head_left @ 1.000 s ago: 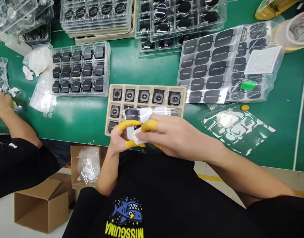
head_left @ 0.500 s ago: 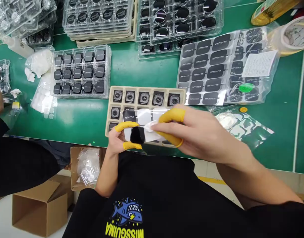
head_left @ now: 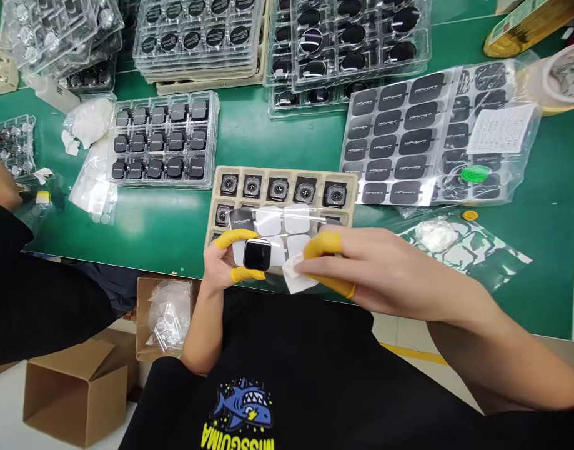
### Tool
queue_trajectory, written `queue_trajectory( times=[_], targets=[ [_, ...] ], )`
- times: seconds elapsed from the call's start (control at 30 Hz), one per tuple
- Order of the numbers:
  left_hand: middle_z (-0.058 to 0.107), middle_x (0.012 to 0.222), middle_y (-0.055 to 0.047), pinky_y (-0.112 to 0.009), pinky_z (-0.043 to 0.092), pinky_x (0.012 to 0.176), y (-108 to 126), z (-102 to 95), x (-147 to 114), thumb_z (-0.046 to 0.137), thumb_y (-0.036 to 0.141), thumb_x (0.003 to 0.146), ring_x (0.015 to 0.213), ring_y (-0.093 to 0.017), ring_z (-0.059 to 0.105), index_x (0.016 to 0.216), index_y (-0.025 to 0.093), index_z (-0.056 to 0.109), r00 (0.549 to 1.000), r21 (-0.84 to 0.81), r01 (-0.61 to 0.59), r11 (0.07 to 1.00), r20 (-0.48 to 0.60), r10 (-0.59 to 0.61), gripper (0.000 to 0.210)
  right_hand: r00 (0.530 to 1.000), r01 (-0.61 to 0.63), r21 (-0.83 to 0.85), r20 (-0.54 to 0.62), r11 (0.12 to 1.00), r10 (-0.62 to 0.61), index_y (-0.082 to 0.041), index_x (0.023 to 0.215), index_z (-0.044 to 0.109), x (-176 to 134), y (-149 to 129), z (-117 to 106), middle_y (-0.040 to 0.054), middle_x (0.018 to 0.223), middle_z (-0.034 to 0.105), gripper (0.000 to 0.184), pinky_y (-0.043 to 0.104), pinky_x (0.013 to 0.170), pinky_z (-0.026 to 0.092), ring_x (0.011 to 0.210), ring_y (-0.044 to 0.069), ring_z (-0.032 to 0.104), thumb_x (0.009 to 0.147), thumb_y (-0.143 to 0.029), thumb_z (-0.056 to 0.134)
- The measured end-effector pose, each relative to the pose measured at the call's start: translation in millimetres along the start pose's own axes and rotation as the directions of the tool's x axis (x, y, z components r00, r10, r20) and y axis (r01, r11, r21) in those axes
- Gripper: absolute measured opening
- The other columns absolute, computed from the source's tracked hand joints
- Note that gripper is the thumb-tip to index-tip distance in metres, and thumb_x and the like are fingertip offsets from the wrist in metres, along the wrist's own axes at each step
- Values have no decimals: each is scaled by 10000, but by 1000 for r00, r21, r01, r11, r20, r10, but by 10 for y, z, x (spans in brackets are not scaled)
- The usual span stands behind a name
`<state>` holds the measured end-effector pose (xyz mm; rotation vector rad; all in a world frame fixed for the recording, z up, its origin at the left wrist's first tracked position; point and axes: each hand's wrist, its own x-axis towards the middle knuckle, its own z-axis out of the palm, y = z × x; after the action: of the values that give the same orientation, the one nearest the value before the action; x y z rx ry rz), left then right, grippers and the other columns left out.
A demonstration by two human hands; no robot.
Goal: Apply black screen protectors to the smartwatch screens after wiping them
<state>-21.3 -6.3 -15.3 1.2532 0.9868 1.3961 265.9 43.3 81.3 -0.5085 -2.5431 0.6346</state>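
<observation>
A small smartwatch body with a glossy black screen faces up in my left hand, gripped at its edges by yellow-covered fingers. My right hand, also wearing yellow finger covers, pinches a folded white wipe just right of the watch, apart from its screen. Beneath both hands lies a clear sheet of stickers, mostly white blanks with one black label. It overlaps a beige tray whose compartments hold watch bodies with their sensor backs up. The tray's front part is largely hidden.
Clear trays of black square pieces stand behind on the left, with stacked trays of round pieces at the back. Label sheets, tape and a plastic bag lie right. A co-worker's sleeve is at left.
My right hand and the wipe have drawn back right from the watch, showing more of the wipe and the stickers. The watch stays in my left hand. The view has shifted slightly.
</observation>
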Motion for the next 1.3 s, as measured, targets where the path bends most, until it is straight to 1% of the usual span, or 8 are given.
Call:
queue_trajectory(
  times=[0.13,0.23,0.53,0.63,0.77,0.9,1.1,1.3],
  targets=[
    [887,970,-69,-328,698,799,-14,52,-4,1129,595,505,848,-239,853,1129,223,905,1000,-10,18,1000,19,-18,760,977,-125,-110,-187,986,103,-192,1236,756,18,-27,-15,90,1085,777,254,311,698,469,895,205,669,1063,-62,623],
    [891,982,-65,-316,696,793,-51,80,-31,1126,592,520,852,-234,856,1164,235,899,999,-31,24,999,42,-22,771,973,-123,-185,-218,975,81,-203,1226,766,112,-47,39,87,1070,787,268,323,689,459,884,208,659,1066,-61,603],
    [891,1001,-80,-361,707,812,-122,89,-86,1118,662,479,883,-273,863,1145,201,878,994,27,102,994,35,-103,845,984,22,-165,-168,986,-50,-164,1100,788,327,-53,384,79,907,756,330,329,702,436,823,214,596,1114,-69,472],
    [889,988,-84,-368,704,822,-109,45,-67,1113,675,481,880,-273,855,1114,202,890,995,58,96,994,21,-98,821,997,65,-44,-43,997,-67,-172,1083,780,250,-27,276,58,897,745,346,320,686,423,807,202,597,1076,-13,473],
    [875,939,-78,-358,695,812,-95,2,-49,1129,640,472,851,-259,846,1078,197,893,999,42,45,998,-30,-43,787,994,-23,3,103,1000,23,-188,1101,765,68,-11,-18,53,903,720,328,322,653,425,756,194,601,1050,-13,493],
    [878,955,-74,-335,691,788,-92,43,-51,1123,629,515,848,-244,850,1118,219,897,999,-35,4,999,-34,-5,764,992,-119,1,-45,993,119,-234,1235,738,-56,-39,-107,75,1040,761,260,327,719,500,854,211,685,1086,-95,575],
    [890,977,-65,-344,708,822,-77,97,-80,1144,588,476,859,-242,854,1116,238,899,999,-34,13,999,-47,-15,769,941,-254,-120,-262,960,217,-283,1300,734,-1,-166,75,77,1053,757,335,352,741,519,967,252,730,1044,-81,655],
    [883,964,-71,-359,711,794,-72,124,-106,1124,649,471,856,-256,849,1124,228,895,995,-36,91,995,-26,-92,810,970,-140,-186,-225,973,97,-234,1221,767,222,-212,276,71,1006,786,304,351,703,452,834,215,637,1055,-53,589]
  ],
)
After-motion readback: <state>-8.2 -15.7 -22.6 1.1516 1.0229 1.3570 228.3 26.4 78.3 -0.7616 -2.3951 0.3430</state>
